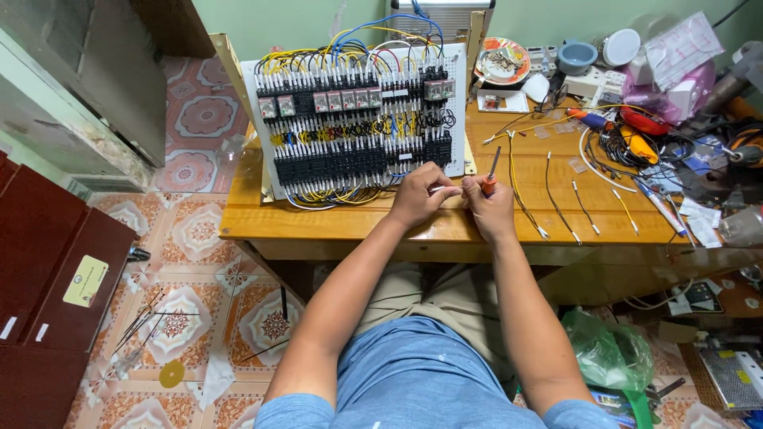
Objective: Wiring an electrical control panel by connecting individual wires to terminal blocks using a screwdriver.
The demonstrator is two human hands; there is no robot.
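At table edge, L hand (419,197) pinches thin white wire (445,189); R hand (490,208) grips orange-handled screwdriver (491,173), shaft upright, just beside wired white panel (358,119).

Panel (358,119) white, black terminal rows, yellow/blue/red wiring. Screwdriver (491,176) orange handle, dark shaft. Bench (334,226) honey-yellow wood. Floor tiles (191,318) pink-white floral medallion pattern. Shirt (413,373) blue. Bag (608,353) green. Cabinet (48,302) dark red.
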